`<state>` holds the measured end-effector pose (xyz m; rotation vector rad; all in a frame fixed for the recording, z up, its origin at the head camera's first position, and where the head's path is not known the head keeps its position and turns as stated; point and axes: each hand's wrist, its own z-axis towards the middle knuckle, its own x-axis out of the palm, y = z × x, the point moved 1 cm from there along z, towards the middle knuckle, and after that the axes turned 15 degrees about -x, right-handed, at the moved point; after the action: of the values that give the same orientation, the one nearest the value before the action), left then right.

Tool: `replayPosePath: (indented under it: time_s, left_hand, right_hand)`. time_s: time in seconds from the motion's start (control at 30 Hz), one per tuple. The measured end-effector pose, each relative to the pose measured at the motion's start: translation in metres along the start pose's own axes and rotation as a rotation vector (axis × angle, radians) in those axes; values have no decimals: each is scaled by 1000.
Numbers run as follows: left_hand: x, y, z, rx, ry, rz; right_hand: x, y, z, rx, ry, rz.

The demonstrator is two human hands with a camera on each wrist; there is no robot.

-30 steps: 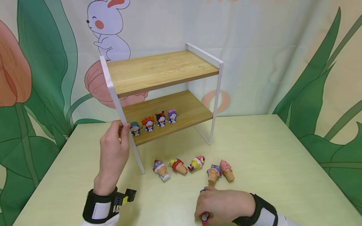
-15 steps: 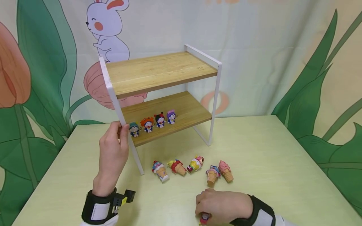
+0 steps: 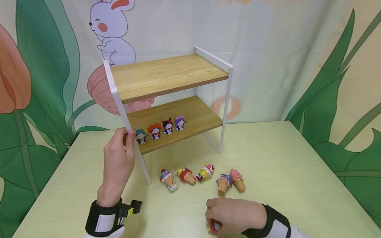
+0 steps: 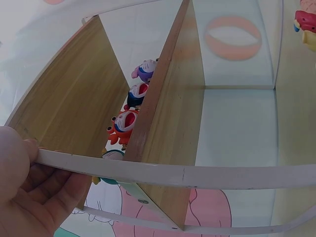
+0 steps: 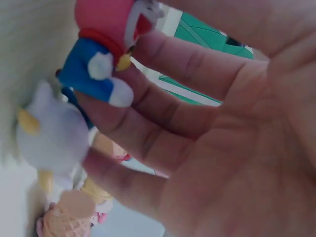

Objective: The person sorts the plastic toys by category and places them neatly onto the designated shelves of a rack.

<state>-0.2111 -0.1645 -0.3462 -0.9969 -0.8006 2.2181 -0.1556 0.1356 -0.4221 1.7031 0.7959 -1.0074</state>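
Observation:
My left hand [image 3: 119, 162] grips the white metal frame [image 4: 163, 173] at the near left side of a two-tier wooden shelf [image 3: 172, 71]. Beside that hand, several small figurines in coloured hats, such as an orange one [image 3: 155, 131], stand in a row on the lower board [image 3: 199, 115]. Low in the head view, my right hand [image 3: 235, 215] has its fingers curled around a figurine [image 5: 96, 59] with a pink-red hood and blue body. A round white toy [image 5: 52, 131] with yellow parts lies by the smaller fingers; in the head view the hand hides it.
On the table [image 3: 297, 185], in front of the shelf, lie several ice-cream-cone figurines, among them a pink one [image 3: 237, 180], plus a yellow-bodied figurine [image 3: 205, 172]. A printed curtain [image 3: 268, 66] hangs behind the shelf.
The figurine under my right hand has turned a little within the fingers. A small blue bit at that hand's far edge is no longer visible. My left hand stays on the frame.

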Motion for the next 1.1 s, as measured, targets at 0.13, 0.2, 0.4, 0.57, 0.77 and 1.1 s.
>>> replayPosePath:
  time_s: [0.13,0.2,0.4,0.57,0.77,1.1]
  left_hand:
    - [0,0,0,-2,-1,1]
    - [0,0,0,-5,0,1]
    - [0,0,0,-5,-6,-4]
    - [0,-1,0,-5,-5,-1]
    - [1,-1,-1,-11,-4,-2]
    - [2,-2,-1,-12,-1,-1]
  right_hand:
    - [-11,2,-5,-19,-54,8]
    - [-18,4,-9,-33,-78,8]
    - [-43,8,-22,-29,-178,-28]
    - [-57,7,-29,-12,-262,-25]
    - [-68,6,-31,-102,-386,-41]
    - [-104,12,-18,-136,-624,-113]
